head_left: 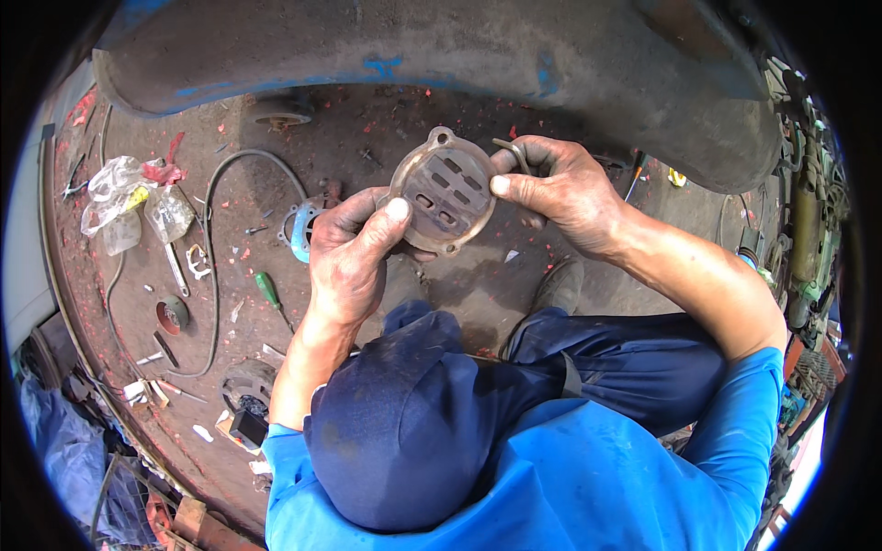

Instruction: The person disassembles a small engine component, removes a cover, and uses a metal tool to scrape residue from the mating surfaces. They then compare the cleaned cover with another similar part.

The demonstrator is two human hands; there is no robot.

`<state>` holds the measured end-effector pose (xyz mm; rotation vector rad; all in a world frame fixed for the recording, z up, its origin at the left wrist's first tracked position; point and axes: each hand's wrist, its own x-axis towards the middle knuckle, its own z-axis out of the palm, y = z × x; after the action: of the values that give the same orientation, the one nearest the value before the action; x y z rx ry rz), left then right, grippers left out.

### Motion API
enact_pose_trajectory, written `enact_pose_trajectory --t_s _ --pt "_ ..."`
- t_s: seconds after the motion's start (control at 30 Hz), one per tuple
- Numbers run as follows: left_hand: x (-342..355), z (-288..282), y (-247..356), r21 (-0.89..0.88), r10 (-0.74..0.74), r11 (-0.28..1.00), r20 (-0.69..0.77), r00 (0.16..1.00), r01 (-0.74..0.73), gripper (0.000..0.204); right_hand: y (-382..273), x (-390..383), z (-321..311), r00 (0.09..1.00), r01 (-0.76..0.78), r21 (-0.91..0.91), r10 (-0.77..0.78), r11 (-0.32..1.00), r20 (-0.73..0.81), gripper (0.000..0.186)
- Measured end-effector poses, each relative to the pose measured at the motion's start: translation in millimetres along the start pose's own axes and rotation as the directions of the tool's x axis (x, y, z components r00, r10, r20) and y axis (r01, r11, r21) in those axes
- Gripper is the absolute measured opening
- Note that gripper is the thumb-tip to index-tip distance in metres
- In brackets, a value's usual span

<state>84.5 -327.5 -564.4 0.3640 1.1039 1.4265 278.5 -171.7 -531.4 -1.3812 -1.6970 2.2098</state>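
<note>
A round grey metal valve plate [446, 207] is held up in front of me, its slotted face towards me, with lugs on its rim. My left hand [354, 253] is closed on its lower left edge, thumb on the face and fingers mostly behind. Closed at the plate's right edge, my right hand [565, 188] has a thin curved metal strip [512, 154] between its fingers. The right thumb tip is beside the plate's rim; whether it touches I cannot tell. Just left of my left hand, a blue gasket-like ring [303, 230] lies on the ground.
A large dirty curved metal body [413, 55] spans the far side. To the left lie a grey cable [209, 230], a green-handled screwdriver [267, 288], a wrench [175, 269], a clear plastic bag [115, 202] and a hammer [163, 351]. Chains and metal parts [808, 211] hang at right.
</note>
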Motion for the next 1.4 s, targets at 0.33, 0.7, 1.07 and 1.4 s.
enact_pose_trajectory --t_s 0.33,0.7,1.07,1.4 --pt "1.7 1.2 3.3 -0.023 -0.040 0.999 0.052 0.998 0.041 0.041 -6.6 -6.1 -3.1 1.000 -0.004 0.032 0.004 0.999 0.009 0.023" --pt "-6.7 -11.1 5.5 0.001 -0.007 1.000 0.149 0.989 0.007 0.040 -27.6 -6.6 -1.8 1.000 -0.002 0.013 0.002 1.000 0.021 0.033" --pt "-11.6 4.0 31.7 0.163 0.046 0.982 0.259 0.965 -0.090 0.079 -32.3 -2.3 -5.7 0.973 0.147 0.079 -0.158 0.986 0.167 0.026" --pt "5.0 21.6 42.1 -0.002 0.277 0.948 0.496 0.823 -0.318 0.129 -48.6 -11.4 4.2 0.958 0.168 0.150 -0.197 0.974 0.206 0.020"
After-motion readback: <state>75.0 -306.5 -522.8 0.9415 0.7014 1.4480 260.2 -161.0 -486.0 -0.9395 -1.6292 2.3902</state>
